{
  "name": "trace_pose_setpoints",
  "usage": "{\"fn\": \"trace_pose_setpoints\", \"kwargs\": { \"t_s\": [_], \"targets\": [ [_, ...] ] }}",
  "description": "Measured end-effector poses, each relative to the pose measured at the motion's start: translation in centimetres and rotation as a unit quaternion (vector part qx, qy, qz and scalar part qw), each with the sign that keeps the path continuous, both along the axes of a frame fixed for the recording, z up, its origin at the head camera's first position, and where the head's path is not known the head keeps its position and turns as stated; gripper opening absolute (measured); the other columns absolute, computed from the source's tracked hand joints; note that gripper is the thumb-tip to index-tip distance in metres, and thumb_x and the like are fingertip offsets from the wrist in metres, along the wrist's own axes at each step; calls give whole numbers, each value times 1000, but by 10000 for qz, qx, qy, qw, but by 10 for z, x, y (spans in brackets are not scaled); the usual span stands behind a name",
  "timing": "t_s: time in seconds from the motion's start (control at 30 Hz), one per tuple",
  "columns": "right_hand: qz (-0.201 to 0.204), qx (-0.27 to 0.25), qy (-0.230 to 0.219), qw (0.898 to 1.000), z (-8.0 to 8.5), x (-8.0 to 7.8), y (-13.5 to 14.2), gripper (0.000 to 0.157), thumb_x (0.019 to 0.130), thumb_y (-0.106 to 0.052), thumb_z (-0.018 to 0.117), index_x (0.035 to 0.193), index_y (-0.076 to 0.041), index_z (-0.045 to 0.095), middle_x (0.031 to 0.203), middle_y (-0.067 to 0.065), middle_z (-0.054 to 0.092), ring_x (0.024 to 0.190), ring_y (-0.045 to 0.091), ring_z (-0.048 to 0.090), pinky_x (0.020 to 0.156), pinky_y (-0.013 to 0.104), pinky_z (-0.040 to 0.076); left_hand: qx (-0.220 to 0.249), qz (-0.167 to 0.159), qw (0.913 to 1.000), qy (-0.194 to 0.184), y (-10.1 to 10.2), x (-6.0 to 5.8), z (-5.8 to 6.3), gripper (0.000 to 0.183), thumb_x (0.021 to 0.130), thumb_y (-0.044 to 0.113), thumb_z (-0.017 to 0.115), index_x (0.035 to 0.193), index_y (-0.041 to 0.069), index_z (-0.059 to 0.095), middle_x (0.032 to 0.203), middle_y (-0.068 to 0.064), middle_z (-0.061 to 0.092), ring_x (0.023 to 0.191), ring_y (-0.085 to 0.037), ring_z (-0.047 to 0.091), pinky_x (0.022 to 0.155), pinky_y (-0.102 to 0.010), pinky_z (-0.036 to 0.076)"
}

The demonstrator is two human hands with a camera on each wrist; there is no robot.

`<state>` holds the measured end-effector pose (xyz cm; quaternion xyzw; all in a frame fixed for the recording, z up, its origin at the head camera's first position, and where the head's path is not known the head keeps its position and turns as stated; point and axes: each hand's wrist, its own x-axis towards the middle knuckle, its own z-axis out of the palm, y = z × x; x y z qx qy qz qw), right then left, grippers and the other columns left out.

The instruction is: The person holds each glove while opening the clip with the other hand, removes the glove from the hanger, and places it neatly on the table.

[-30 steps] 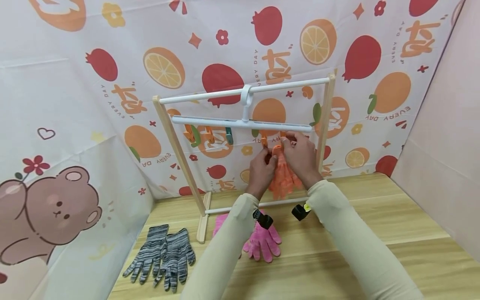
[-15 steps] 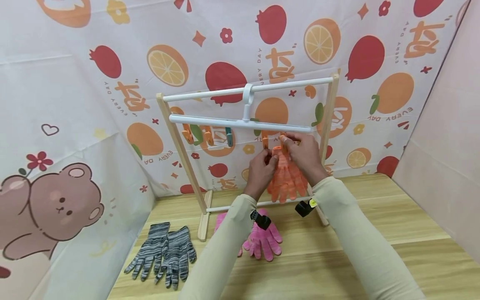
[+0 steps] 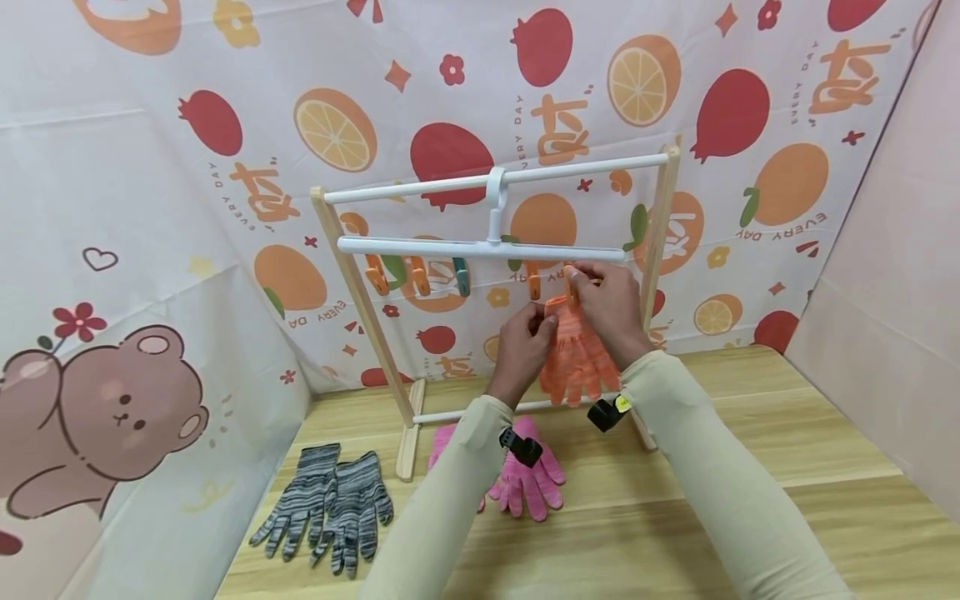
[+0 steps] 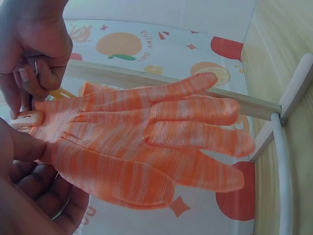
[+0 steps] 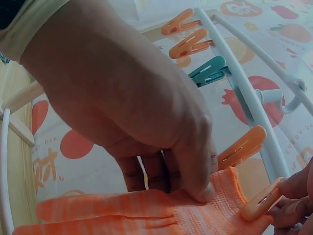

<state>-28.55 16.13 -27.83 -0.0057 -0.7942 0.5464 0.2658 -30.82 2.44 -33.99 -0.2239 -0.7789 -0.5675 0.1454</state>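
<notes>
In the head view, an orange knit glove [image 3: 576,362] hangs fingers down below the right half of a white hanger [image 3: 450,247]. My left hand [image 3: 521,348] pinches its cuff between thumb and fingers. My right hand [image 3: 611,304] holds an orange clothespin [image 5: 261,200] by its handle end, and the right wrist view has this peg's other end over the cuff edge. Whether it bites the cloth is hard to tell. Another orange clothespin [image 3: 534,282] hangs just left of it, apart from the glove. The glove [image 4: 142,132] lies stretched across the left wrist view, palm and fingers spread.
The hanger hooks over the top bar [image 3: 585,169] of a wood-and-white rack. Two orange pegs [image 3: 420,277] and a teal peg [image 3: 461,277] hang on its left half. Grey striped gloves [image 3: 326,508] and pink gloves [image 3: 528,483], partly behind my left arm, lie on the wooden table [image 3: 750,467].
The hanger has tipped nearer level, its right end rising slightly after its left end dipped. The orange glove has turned and shows more broadly. Both hands keep nearly the same place and hold.
</notes>
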Motion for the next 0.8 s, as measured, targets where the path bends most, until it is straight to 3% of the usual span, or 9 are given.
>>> {"fn": "trace_pose_setpoints", "kwargs": {
  "t_s": [0.2,0.47,0.8],
  "targets": [
    [16,-20,-15,10000,1,0,2,28,101,-27,65,118,-8,76,100,9,70,81,20,57,62,30,45,27,-4,9998,-184,-5,3,-11,12,102,13,60,99,5,69,82,-3,61,72,-14,52,61,-26,44],
    [18,-54,-79,10000,3,3,5,26,101,-27,65,117,-9,76,95,9,67,72,21,52,56,29,41,-71,-319,9968,-730,-1,16,-40,10,101,12,60,98,5,67,79,0,58,70,-12,51,61,-26,43],
    [36,-190,-51,9998,3,5,5,25,101,-27,66,113,-8,77,93,9,65,76,22,52,60,30,42,666,-506,9808,-1761,16,27,-78,12,98,8,64,97,-3,69,76,1,56,69,-9,50,62,-23,43]
  ]
}}
